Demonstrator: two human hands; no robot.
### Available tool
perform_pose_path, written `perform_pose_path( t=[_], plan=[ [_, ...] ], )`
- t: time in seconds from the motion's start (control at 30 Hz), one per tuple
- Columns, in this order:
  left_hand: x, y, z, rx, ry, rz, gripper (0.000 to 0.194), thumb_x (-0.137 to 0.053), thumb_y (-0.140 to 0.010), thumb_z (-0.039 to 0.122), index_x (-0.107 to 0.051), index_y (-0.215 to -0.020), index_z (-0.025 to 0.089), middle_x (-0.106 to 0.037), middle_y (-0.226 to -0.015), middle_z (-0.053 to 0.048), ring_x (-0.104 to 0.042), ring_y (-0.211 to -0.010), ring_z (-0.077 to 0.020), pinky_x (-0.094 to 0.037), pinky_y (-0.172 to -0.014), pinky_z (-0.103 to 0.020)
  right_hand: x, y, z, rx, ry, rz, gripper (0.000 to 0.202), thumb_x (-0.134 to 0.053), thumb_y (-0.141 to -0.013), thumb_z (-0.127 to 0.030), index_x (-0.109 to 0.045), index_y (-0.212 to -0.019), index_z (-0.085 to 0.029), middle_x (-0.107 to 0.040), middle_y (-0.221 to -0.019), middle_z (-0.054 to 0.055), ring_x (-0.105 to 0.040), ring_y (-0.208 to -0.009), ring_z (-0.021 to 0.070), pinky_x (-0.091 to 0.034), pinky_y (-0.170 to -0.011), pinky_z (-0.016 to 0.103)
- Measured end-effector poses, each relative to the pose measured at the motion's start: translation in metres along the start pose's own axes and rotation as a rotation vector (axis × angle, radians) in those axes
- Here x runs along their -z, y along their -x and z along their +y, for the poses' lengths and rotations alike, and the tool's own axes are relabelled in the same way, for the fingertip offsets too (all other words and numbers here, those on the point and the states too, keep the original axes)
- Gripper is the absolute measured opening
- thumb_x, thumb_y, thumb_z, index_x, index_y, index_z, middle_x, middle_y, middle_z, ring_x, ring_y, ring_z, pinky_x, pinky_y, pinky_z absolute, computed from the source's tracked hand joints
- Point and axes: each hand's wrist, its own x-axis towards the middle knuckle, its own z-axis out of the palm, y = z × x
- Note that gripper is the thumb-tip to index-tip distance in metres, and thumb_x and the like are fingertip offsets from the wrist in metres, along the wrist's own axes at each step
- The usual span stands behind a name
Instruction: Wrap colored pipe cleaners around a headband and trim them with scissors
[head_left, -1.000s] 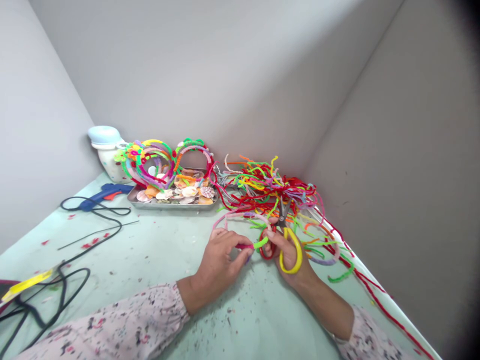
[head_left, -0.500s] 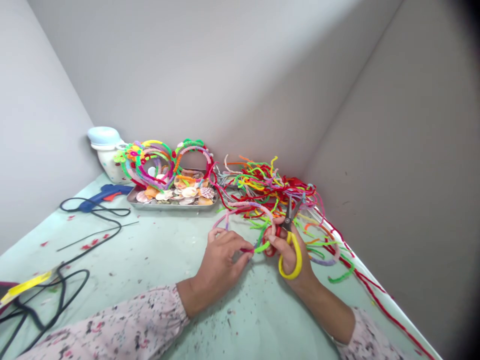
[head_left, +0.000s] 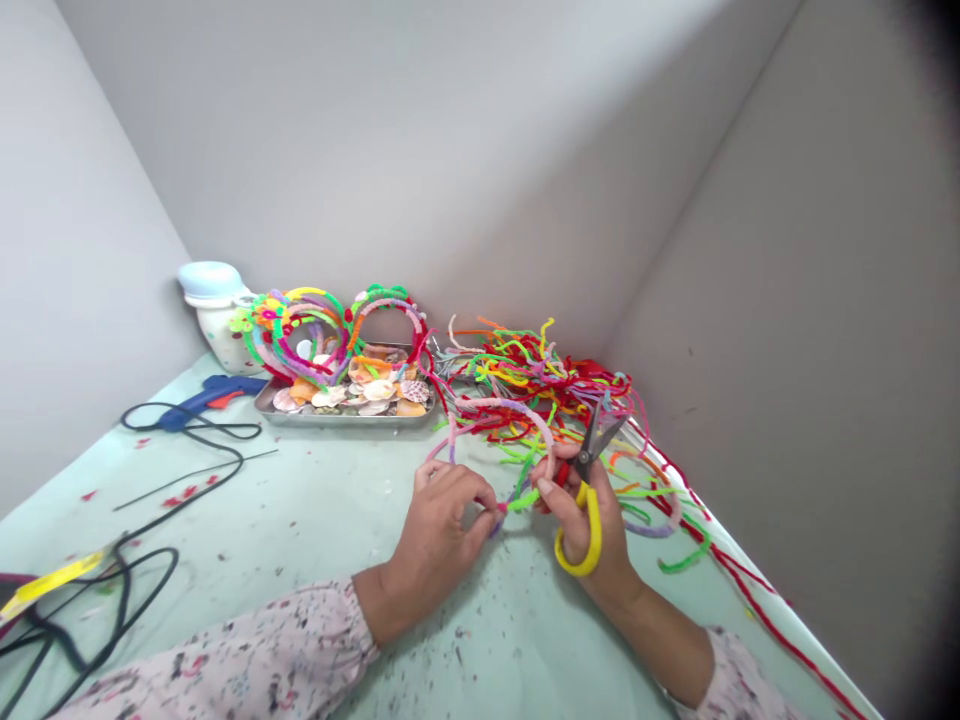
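My left hand (head_left: pixel 431 545) pinches the pink end of a pipe-cleaner strip where it meets a bright green stretch (head_left: pixel 523 501). This belongs to a headband-like hoop (head_left: pixel 541 430), wrapped in pale pink and lilac, that arches up behind my hands. My right hand (head_left: pixel 611 545) holds scissors (head_left: pixel 598 530) with yellow and red handles, their blades parted and pointing up and away. Its thumb and fingertips also grip the green stretch of the hoop. Behind both hands lies a tangled heap of pipe cleaners (head_left: pixel 517 360) in red, green, yellow and pink.
A metal tray (head_left: pixel 341 420) holds seashells (head_left: pixel 375 388), with finished-looking wrapped hoops (head_left: pixel 390 295) standing on it. To its left are a white bottle (head_left: pixel 221 325) with a blue lid and a blue glue gun (head_left: pixel 196 400). A black cord (head_left: pixel 240 462) loops across the table's left side.
My right hand has turned slightly, so the scissors have shifted a little right and their blades look wider apart. My left hand stays almost in place, still pinching the strip.
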Motion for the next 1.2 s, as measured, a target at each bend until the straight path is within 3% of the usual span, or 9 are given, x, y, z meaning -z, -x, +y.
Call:
perform_pose_path(
  t=[0.2, 0.47, 0.7, 0.83, 1.2],
  plan=[
    [-0.0005, 0.0000, 0.0001, -0.029, -0.025, -0.011, 0.015, -0.068, -0.080, 0.017, -0.068, -0.094, 0.023, -0.068, -0.090, -0.003, -0.061, -0.087, -0.0198, -0.041, -0.083, -0.038, 0.0007, 0.0016, 0.0038, 0.047, 0.027, -0.010, 0.023, -0.065, -0.082, -0.028, -0.053, -0.101, -0.029, -0.059, -0.080, 0.000, -0.055, -0.070, 0.0165, -0.048, -0.060, 0.029],
    [-0.0018, 0.0005, -0.0041, -0.038, 0.040, -0.011, 0.009, -0.067, -0.081, 0.017, -0.071, -0.085, 0.023, -0.067, -0.084, -0.003, -0.060, -0.084, -0.0181, -0.044, -0.078, -0.033, 0.0009, 0.0019, 0.0051, 0.038, 0.048, 0.019, 0.024, -0.066, -0.081, -0.028, -0.053, -0.101, -0.028, -0.059, -0.080, -0.001, -0.056, -0.069, 0.0158, -0.048, -0.061, 0.028],
    [-0.0004, 0.0005, -0.0018, 0.000, 0.064, -0.039, 0.007, -0.065, -0.081, 0.012, -0.063, -0.078, 0.018, -0.064, -0.080, -0.002, -0.057, -0.082, -0.0174, -0.044, -0.076, -0.031, 0.0016, 0.0017, 0.0054, 0.072, 0.079, 0.014, 0.023, -0.064, -0.083, -0.032, -0.051, -0.101, -0.026, -0.059, -0.081, 0.000, -0.055, -0.066, 0.0142, -0.050, -0.059, 0.027],
    [-0.0017, 0.0009, -0.0023, 0.006, 0.080, -0.066, 0.011, -0.067, -0.082, 0.018, -0.065, -0.093, 0.019, -0.064, -0.088, -0.004, -0.057, -0.087, -0.0181, -0.045, -0.076, -0.030, 0.0016, 0.0002, 0.0052, 0.072, 0.098, 0.008, 0.023, -0.063, -0.083, -0.032, -0.051, -0.101, -0.026, -0.059, -0.079, -0.001, -0.057, -0.068, 0.0145, -0.050, -0.059, 0.027],
    [0.0013, 0.0005, 0.0025, 0.028, 0.099, -0.151, 0.008, -0.055, -0.089, 0.019, -0.063, -0.089, 0.018, -0.063, -0.086, -0.003, -0.055, -0.083, -0.0172, -0.042, -0.074, -0.030, 0.0006, -0.0024, 0.0041, -0.102, -0.015, 0.017, 0.029, -0.064, -0.082, -0.033, -0.048, -0.104, -0.024, -0.059, -0.080, -0.003, -0.055, -0.055, 0.0105, -0.049, -0.053, 0.025]
  ],
)
